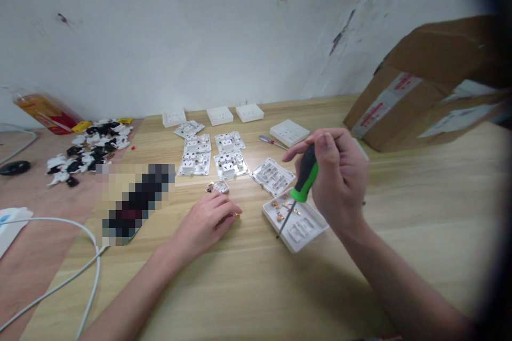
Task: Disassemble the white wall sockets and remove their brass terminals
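Observation:
My right hand (pixel 342 176) is closed round the black and green handle of a screwdriver (pixel 303 184), whose shaft slants down to the left across a white plastic box (pixel 296 245). Small brass pieces (pixel 280 217) and a white plastic insert lie inside that box. Low over the table, my left hand (pixel 214 217) pinches a small brass part (pixel 237 215) at its fingertips; most of the part is hidden. Just beyond that hand is a small white socket piece (pixel 218 187) with brass bits. A white socket plate (pixel 273 176), underside up, rests behind the box.
Several socket plates (pixel 231 164) and white boxes (pixel 250 112) stand toward the wall. A second screwdriver (pixel 272 141) lies by another white box (pixel 289 132). At right is a cardboard box (pixel 416 90); at left, a blurred-out item, a white cable (pixel 98 272) and black-and-white pieces (pixel 96 149).

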A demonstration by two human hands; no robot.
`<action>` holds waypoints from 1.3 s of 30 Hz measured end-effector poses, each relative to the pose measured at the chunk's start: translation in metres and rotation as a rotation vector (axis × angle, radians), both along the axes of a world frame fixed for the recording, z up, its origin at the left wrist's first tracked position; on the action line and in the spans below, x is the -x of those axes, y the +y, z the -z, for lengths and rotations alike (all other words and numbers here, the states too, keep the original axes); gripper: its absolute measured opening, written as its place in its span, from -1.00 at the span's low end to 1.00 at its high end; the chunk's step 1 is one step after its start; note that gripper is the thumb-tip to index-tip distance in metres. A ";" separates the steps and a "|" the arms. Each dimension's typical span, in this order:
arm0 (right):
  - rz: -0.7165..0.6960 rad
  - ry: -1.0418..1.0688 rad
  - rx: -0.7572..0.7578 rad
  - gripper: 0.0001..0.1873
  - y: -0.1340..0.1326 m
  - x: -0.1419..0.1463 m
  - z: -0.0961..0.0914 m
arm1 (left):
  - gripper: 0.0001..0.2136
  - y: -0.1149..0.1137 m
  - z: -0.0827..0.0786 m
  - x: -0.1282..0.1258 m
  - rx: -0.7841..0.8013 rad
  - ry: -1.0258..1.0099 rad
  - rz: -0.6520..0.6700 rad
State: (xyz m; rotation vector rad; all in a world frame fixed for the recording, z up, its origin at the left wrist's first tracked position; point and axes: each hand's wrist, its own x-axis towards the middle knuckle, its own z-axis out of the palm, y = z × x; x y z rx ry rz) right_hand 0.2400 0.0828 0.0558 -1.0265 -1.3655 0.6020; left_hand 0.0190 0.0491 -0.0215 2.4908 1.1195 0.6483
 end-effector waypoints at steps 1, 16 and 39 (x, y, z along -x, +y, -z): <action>0.016 -0.014 -0.009 -0.76 -0.001 0.001 0.001 | -0.88 0.000 -0.001 0.000 -0.007 0.021 -0.003; 0.011 -0.033 -0.137 -0.79 -0.003 0.009 0.008 | -0.94 -0.002 -0.005 -0.005 -0.070 0.102 -0.075; -0.079 -0.160 -0.269 -0.88 -0.003 0.009 0.010 | -0.93 -0.003 -0.003 -0.004 -0.105 0.095 -0.069</action>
